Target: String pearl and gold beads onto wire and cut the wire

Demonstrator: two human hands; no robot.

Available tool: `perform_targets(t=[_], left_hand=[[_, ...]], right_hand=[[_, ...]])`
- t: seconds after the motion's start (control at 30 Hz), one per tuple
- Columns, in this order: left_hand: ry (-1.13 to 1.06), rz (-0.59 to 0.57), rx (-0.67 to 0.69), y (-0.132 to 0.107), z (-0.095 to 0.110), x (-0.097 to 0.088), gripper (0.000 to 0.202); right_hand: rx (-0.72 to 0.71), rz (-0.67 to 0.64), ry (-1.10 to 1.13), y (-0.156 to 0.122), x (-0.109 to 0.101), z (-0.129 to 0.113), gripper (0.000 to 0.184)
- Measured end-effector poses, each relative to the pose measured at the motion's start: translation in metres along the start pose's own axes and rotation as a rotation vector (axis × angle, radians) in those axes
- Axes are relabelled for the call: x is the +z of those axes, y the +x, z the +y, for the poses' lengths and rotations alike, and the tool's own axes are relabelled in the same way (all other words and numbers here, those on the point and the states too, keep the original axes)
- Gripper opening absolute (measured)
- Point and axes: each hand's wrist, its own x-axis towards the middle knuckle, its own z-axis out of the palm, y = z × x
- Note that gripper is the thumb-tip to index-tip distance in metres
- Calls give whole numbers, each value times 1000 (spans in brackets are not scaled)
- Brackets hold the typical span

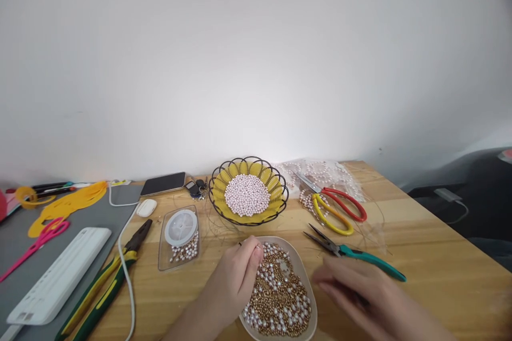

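Note:
My left hand [236, 272] is closed in a pinch over the upper left rim of a pale tray [313, 298]. Tiny pinkish bead glints [260, 246] show at its fingertips; most of what it holds is hidden. Gold and pearl-white beads [280, 290] fill the tray. Just right of the tray, my right hand [356, 290] is slightly blurred, thumb and forefinger drawn together. What sits between them cannot be made out. Teal-handled needle-nose pliers [360, 257] lie beyond that hand, jaws apart.
A black-rimmed yellow basket [216, 197] holds pink beads. Red-and-yellow scissors [330, 202] rest by a plastic bag of beads [336, 173]. Leftward are a clear box with a thread spool [181, 227], large pliers [116, 272], a phone [163, 184], a white power strip [60, 274] and pink scissors [38, 245].

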Motion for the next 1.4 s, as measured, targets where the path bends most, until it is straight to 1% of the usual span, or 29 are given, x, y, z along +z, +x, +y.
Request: perform_targets(t=[0.03,0.07,0.13,0.2,0.27,0.4,0.57,0.73,0.8,1.07,1.2,1.4], left_hand=[[-8,4,0,0,0,-1,35],[-19,8,-1,1,-1,-1,36],[-51,18,-8,0,-2,-2,36],[-84,30,-25,-1,-4,-1,37],[-107,41,-35,-2,-7,-1,38],[-127,31,-40,-2,-10,-1,39],[-162,13,-66,-2,-10,-3,39],[-131,9,-63,-3,-9,-1,40],[-116,13,-60,-3,-8,-1,40],[-85,29,-34,-3,-6,0,38],[0,25,2,-4,-5,1,34],[273,1,78,3,8,-1,27]], right_hand=[[-57,73,-63,17,-5,1,25],[-88,103,-111,32,-10,1,25],[-185,113,-170,58,-15,2,26],[-297,134,-203,76,-15,5,30],[-346,165,-193,84,-10,9,32],[-382,192,-141,81,1,13,31],[-374,208,-133,71,4,9,29],[-405,218,-131,71,11,5,19],[-411,215,-130,71,14,5,19],[-423,214,-104,69,14,5,17],[-406,228,-113,69,14,5,16],[-364,216,-64,68,13,9,22]])
